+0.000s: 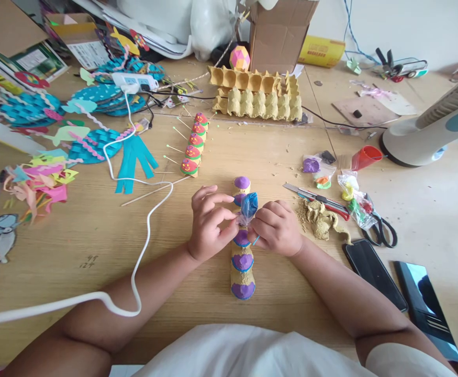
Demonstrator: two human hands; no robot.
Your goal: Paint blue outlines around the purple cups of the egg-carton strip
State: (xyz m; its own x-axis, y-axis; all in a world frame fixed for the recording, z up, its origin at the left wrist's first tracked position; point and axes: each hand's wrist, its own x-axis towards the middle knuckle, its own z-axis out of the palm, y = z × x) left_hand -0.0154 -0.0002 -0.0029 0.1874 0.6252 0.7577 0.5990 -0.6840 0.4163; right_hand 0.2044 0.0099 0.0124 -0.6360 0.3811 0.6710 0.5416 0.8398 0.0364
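Over the egg-carton strip [243, 262], a small clear plastic bag of blue clay [249, 204] is held between my hands. My left hand [213, 224] pinches the bag's edge with thumb and fingers, the other fingers raised. My right hand [278, 228] is closed on the bag's other side, and a thin blue strip [256, 240] pokes out below its fingers. The strip of cups lies lengthwise toward me, its bumps capped in purple, with blue edging on the nearer ones. My hands and the bag hide its middle cups.
A red-and-green caterpillar [192, 146] with toothpicks beside it lies ahead. Egg cartons [258, 99] stand at the back. Right are a utility knife [319, 199], carton scraps [323, 220], scissors [383, 230] and a phone [375, 273]. A white cable [148, 235] crosses the left side.
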